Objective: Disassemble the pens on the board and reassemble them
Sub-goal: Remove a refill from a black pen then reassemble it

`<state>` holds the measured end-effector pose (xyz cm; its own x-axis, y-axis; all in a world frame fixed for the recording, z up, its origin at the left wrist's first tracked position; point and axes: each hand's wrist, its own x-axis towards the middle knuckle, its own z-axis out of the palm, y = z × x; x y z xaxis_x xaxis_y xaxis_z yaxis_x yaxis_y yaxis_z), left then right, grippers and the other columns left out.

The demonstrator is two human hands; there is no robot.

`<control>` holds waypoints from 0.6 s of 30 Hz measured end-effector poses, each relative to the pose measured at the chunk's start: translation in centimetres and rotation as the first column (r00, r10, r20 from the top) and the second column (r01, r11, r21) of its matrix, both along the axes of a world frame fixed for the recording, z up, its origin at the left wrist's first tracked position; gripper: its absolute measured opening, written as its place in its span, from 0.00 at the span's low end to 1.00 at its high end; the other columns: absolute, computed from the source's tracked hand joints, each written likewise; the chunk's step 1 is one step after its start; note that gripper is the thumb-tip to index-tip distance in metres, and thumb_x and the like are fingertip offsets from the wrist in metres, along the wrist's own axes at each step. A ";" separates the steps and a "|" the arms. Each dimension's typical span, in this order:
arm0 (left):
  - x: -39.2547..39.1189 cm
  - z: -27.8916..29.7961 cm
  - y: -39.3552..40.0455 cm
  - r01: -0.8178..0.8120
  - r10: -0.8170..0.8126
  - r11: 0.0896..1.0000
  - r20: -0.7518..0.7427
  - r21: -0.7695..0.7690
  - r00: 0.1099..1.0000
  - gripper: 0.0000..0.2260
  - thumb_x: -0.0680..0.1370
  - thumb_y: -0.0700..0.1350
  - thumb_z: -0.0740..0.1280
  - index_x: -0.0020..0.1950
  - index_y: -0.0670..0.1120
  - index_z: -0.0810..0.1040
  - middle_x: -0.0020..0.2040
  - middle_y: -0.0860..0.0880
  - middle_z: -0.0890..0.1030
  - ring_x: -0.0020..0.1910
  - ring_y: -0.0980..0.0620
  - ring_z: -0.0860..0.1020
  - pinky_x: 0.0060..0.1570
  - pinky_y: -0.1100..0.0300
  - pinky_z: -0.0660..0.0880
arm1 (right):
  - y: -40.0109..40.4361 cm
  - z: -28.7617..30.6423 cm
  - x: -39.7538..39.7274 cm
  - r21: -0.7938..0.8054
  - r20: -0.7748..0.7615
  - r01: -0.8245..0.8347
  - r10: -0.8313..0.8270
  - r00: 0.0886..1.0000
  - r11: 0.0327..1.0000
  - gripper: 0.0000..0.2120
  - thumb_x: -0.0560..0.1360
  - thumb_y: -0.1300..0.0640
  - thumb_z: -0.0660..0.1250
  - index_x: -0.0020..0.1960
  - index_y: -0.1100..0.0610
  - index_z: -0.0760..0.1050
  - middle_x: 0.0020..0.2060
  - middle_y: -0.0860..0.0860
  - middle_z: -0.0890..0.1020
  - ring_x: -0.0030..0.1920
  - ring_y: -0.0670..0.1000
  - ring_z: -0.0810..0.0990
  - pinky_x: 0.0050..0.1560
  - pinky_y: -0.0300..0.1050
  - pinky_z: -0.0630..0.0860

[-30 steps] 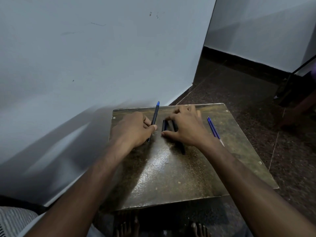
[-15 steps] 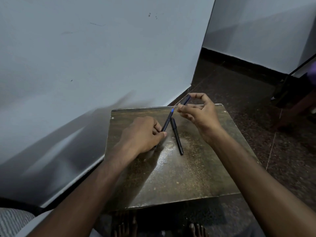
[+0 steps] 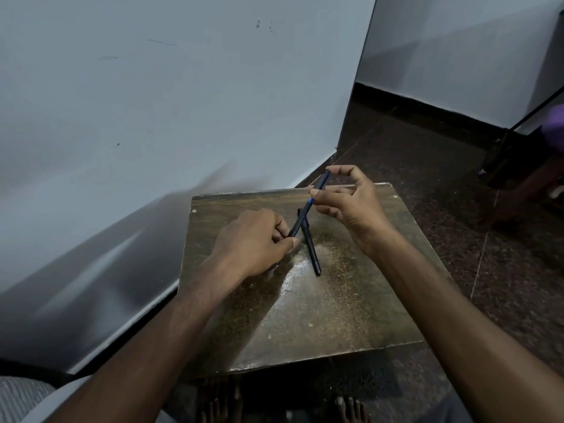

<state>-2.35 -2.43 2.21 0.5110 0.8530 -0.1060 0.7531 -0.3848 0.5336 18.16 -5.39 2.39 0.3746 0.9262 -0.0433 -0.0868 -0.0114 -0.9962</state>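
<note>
My left hand [image 3: 253, 242] grips the lower end of a dark pen barrel [image 3: 297, 225] that slants up to the right, with a blue tip showing at its upper end. My right hand [image 3: 351, 203] pinches a dark cap [image 3: 322, 180] right at that blue tip, in line with the barrel. Both are raised a little above the worn brown board [image 3: 305, 312]. A second dark pen [image 3: 311, 248] lies flat on the board, crossing under the held barrel.
The board sits low on a dark speckled floor [image 3: 457, 209], close to a white wall [image 3: 152, 117] on the left. Bare toes [image 3: 219, 407] show below the board's near edge. Dark furniture legs [image 3: 518, 166] stand at the far right.
My right hand left the pens lying on the board, lifted a cap and brought it to the tip of the barrel. My left hand tilted the barrel to the right. The view shifted slightly.
</note>
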 end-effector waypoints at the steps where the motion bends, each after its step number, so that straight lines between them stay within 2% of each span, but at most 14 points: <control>1: 0.0 0.0 0.0 -0.001 0.001 1.000 0.000 0.005 1.000 0.08 0.81 0.59 0.73 0.54 0.57 0.84 0.47 0.60 0.86 0.45 0.62 0.83 0.49 0.56 0.82 | 0.0 0.0 0.0 -0.009 0.010 -0.016 0.016 1.000 1.000 0.25 0.73 0.68 0.81 0.65 0.54 0.76 0.55 0.63 0.88 0.52 0.55 0.89 0.52 0.47 0.87; 4: 0.0 -0.2 0.1 -0.006 0.006 1.000 0.017 0.016 1.000 0.07 0.81 0.58 0.73 0.55 0.57 0.84 0.46 0.60 0.86 0.45 0.62 0.83 0.50 0.56 0.82 | -0.2 -0.2 -0.1 -0.036 0.078 -0.096 0.098 0.992 0.995 0.22 0.75 0.66 0.80 0.65 0.56 0.77 0.54 0.65 0.88 0.49 0.55 0.89 0.50 0.46 0.87; 7: 0.0 -0.4 0.3 0.004 -0.005 1.000 0.038 0.015 0.999 0.07 0.81 0.57 0.74 0.54 0.56 0.84 0.43 0.60 0.85 0.43 0.63 0.82 0.49 0.57 0.82 | -0.2 -0.5 -0.4 -0.040 0.130 -0.131 0.135 0.982 0.991 0.14 0.79 0.59 0.78 0.62 0.59 0.79 0.52 0.65 0.89 0.45 0.54 0.88 0.49 0.47 0.87; 9: 0.1 -0.7 0.4 0.012 -0.011 1.000 0.065 -0.007 0.998 0.06 0.81 0.57 0.75 0.51 0.56 0.84 0.38 0.60 0.85 0.38 0.66 0.82 0.42 0.65 0.78 | -0.1 -0.6 -0.5 -0.029 0.155 -0.120 0.123 0.980 0.992 0.12 0.81 0.57 0.75 0.60 0.62 0.79 0.50 0.64 0.89 0.44 0.55 0.88 0.47 0.47 0.87; 11: 0.2 -0.9 0.4 0.014 -0.010 0.999 0.105 -0.040 0.994 0.08 0.81 0.56 0.76 0.43 0.57 0.82 0.31 0.61 0.83 0.31 0.69 0.81 0.31 0.76 0.71 | 0.0 -0.8 -0.6 -0.021 0.171 -0.113 0.115 0.979 0.993 0.12 0.82 0.57 0.75 0.59 0.65 0.77 0.48 0.63 0.90 0.45 0.57 0.89 0.47 0.49 0.87; 14: 0.3 -1.1 0.2 -0.007 0.013 0.999 0.169 -0.040 0.986 0.15 0.81 0.56 0.75 0.35 0.57 0.82 0.25 0.67 0.80 0.27 0.72 0.78 0.28 0.78 0.68 | 0.1 -1.1 -0.8 -0.021 0.212 -0.120 0.121 0.970 0.993 0.15 0.81 0.57 0.75 0.57 0.67 0.75 0.46 0.63 0.90 0.43 0.59 0.89 0.45 0.50 0.87; 16: 0.3 -1.1 0.1 -0.012 0.017 1.000 0.195 -0.028 0.981 0.16 0.82 0.56 0.74 0.34 0.56 0.82 0.26 0.67 0.81 0.26 0.70 0.78 0.28 0.77 0.68 | 0.1 -1.3 -0.9 -0.019 0.230 -0.108 0.110 0.967 0.994 0.13 0.81 0.58 0.76 0.53 0.66 0.75 0.45 0.64 0.89 0.41 0.59 0.88 0.42 0.50 0.86; 18: 0.2 -1.0 0.1 -0.018 0.026 0.999 0.215 -0.041 0.976 0.17 0.82 0.56 0.73 0.34 0.54 0.83 0.28 0.65 0.83 0.26 0.68 0.79 0.29 0.76 0.68 | 0.2 -1.5 -1.0 -0.020 0.252 -0.095 0.097 0.963 0.995 0.11 0.80 0.58 0.77 0.48 0.59 0.75 0.44 0.63 0.89 0.38 0.56 0.87 0.41 0.48 0.84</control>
<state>-2.12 -2.38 1.24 0.5064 0.8618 -0.0285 0.6267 -0.3451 0.6986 17.20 -5.21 0.92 0.2836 0.9583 0.0337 0.1690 -0.0154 -0.9855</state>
